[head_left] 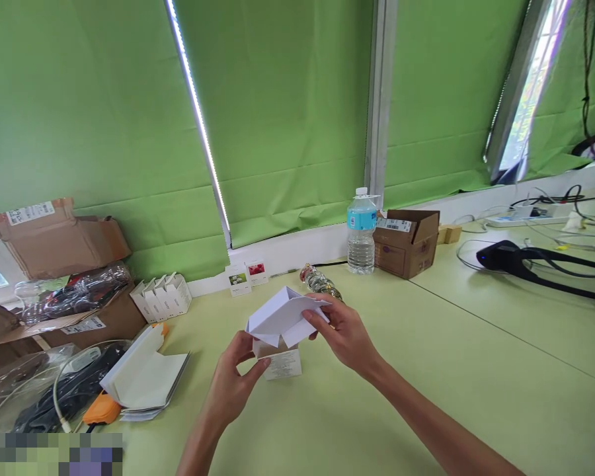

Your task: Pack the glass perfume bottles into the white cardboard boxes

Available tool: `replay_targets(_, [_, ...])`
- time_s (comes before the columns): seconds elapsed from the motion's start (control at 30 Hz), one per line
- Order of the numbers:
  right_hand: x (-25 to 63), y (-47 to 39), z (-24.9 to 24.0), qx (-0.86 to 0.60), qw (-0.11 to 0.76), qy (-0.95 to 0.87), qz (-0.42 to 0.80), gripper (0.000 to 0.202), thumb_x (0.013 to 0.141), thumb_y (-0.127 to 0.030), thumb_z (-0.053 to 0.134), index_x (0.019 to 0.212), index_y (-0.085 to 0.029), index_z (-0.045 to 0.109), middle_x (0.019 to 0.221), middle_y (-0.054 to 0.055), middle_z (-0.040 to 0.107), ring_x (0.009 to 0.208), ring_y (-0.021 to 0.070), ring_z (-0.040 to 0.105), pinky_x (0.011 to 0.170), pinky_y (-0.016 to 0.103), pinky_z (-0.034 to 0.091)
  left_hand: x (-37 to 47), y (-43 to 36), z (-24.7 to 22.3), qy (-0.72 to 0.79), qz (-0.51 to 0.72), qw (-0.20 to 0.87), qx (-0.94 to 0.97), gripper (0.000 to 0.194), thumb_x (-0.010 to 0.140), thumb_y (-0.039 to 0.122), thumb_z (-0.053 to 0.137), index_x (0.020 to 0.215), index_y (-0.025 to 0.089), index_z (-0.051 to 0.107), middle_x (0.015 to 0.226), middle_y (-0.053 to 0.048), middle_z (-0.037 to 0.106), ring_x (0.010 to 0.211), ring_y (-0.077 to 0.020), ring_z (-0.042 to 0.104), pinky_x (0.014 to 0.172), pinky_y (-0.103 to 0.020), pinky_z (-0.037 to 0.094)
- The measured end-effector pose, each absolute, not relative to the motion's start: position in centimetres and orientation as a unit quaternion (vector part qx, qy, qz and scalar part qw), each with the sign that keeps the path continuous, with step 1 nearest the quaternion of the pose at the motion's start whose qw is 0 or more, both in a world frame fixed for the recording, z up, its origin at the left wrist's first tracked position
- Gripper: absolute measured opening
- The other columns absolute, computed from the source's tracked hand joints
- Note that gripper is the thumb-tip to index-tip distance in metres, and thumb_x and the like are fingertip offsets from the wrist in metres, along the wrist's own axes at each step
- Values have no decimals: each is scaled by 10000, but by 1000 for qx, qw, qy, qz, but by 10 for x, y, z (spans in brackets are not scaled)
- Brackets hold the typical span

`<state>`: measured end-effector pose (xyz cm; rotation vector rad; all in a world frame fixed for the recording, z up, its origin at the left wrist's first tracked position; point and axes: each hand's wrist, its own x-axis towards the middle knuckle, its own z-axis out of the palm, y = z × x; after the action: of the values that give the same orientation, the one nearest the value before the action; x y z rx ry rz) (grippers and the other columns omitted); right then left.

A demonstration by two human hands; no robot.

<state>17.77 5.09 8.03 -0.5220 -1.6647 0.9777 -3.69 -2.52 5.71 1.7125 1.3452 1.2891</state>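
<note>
Over the green table [416,357], the right hand [344,334] pinches a folded white paperboard carton [277,314]; the left hand [235,380] curls at its eight o'clock side (its grip I cannot tell). A printed white box [284,365] shows at six, a water bottle [361,244] at one.

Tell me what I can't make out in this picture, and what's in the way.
All in the head view:
- Some fingertips of the right hand: hidden behind the white carton.
- Upper part of the small printed box: covered by the carton; its print is too small to read.
- Far end of the black glasses-like device: cut off by the right edge.
- Bottom-left corner: masked by a pixelated patch.
</note>
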Motion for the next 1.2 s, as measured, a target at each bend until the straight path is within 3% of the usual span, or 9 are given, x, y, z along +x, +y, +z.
replay_targets(0.23, [180,52,83,-251,504,-777,281,223,896,-319,531,1087,-225,595,885,24,647,706,139,553,553,236,464,-36,-23,54,509,502,295,634,318,817,311,602,1095,215,482,1082,-62,665,981,-192,650,902,-387,505])
replay_targets(0.4, [180,52,85,-234,489,-805,241,245,928,-303,462,1131,-226,577,979,38,656,726,141,565,605,246,475,-35,-22,50,544,517,259,608,483,790,331,634,1184,237,372,1052,-70,678,959,-214,665,864,-416,515])
replay_targets(0.6, [181,55,83,-250,477,-813,222,245,931,-337,444,1088,-217,589,909,38,659,689,143,556,566,242,472,-34,-22,44,548,532,232,602,552,788,345,638,1209,253,293,1034,-60,682,923,-204,680,855,-417,517])
replay_targets(0.9, [184,57,85,-269,467,-798,269,305,912,-439,438,1033,-212,601,791,37,624,665,157,549,552,268,512,-35,-20,38,544,509,138,653,525,834,341,586,1299,257,356,1154,-84,643,952,-199,671,838,-366,544])
replay_targets(1.07, [182,60,80,-292,477,-742,369,384,879,-471,491,1152,-206,545,781,27,592,621,143,557,452,252,522,-37,-19,35,549,493,108,666,445,860,333,553,1283,273,426,1232,-68,604,953,-184,664,837,-343,545])
replay_targets(1.2, [180,60,77,-291,480,-718,413,447,862,-480,520,1215,-206,502,822,40,603,685,163,595,469,264,554,-37,-18,31,552,485,72,675,383,862,340,551,1237,289,493,1159,-45,639,929,-184,667,794,-318,550])
